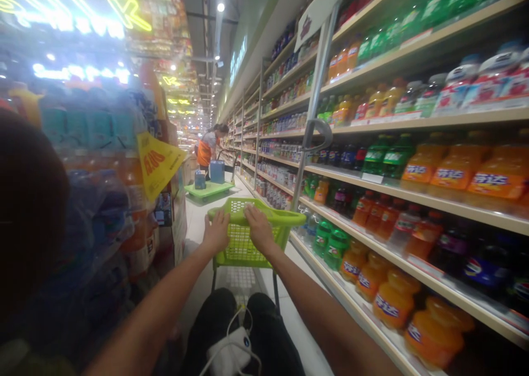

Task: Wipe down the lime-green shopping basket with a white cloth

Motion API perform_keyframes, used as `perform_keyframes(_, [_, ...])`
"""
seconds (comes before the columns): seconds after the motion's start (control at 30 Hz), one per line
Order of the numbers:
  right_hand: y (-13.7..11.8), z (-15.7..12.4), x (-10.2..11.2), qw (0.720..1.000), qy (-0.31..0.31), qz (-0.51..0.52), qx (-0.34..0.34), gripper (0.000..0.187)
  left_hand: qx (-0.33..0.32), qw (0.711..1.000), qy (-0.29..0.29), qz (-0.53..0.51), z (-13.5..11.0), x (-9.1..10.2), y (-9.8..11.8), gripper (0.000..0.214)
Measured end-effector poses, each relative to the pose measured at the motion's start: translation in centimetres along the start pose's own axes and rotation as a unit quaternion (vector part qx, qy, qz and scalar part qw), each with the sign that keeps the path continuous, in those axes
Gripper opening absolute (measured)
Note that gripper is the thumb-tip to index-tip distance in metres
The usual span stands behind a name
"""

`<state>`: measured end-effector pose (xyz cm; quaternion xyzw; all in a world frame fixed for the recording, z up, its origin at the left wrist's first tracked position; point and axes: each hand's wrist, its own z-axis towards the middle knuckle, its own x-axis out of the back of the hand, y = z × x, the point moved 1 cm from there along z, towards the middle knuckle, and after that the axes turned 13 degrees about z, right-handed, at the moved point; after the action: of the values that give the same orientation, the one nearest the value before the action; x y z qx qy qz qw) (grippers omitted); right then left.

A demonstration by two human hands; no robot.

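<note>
The left hand (217, 231) is curled, its fingers held together and bent over the near bar of a bright green plastic shopping cart (285, 217) with a perforated basket. Just beside it, apart by a narrow gap, the right hand (258, 227) closes over the same bar in much the same way; how tightly either one presses cannot be told. The cart stands directly in front of the person, on the pale tiled floor (195, 221) of a shop aisle, and both bare forearms reach forward to it.

Below the hands, between the forearms, the person's dark trousers (270, 332) show, with a white rectangular device (229, 351) and its thin white cable (228, 327) in front of them.

To the right, long pale-edged shelves (446, 202) run away down the aisle. They carry large orange drink bottles with blue-and-white lettering (421, 164), squat orange bottles on the lowest level (386, 301), green bottles (338, 249) near the cart, and white bottles with red-and-blue labels (458, 84) higher up.

To the left rises a blurred stack of wrapped bottles (99, 199), with a tilted yellow paper price sign (159, 164) at its edge.

Farther ahead, a low green flatbed trolley (210, 189) bears blue boxes (217, 172). Near it, a co-worker in an orange vest (204, 152) leans towards the shelves.
</note>
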<state>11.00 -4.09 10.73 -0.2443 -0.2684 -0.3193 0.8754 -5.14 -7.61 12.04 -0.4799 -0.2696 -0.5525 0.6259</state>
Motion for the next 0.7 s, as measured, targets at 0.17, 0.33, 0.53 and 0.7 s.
perform_keyframes(0.17, [2.7,-0.8,2.3,0.994,0.052,-0.033,-0.085,0.048,0.018,0.999,-0.014,-0.023,-0.4,-0.2,-0.6,0.072])
perform_keyframes(0.33, [-0.3,0.8,-0.1,0.997,0.034,0.000,-0.070,0.050,0.016,0.999,-0.026,-0.023,-0.4,0.1,-0.3,0.074])
perform_keyframes(0.53, [-2.9,1.3,-2.2,0.999,-0.029,0.013,0.022,0.048,0.033,0.999,-0.033,-0.004,-0.4,0.0,-0.7,0.075])
perform_keyframes(0.7, [0.1,0.1,0.3,1.000,0.008,-0.004,-0.023,0.048,0.021,0.999,-0.023,-0.005,-0.4,-0.2,-0.8,0.074])
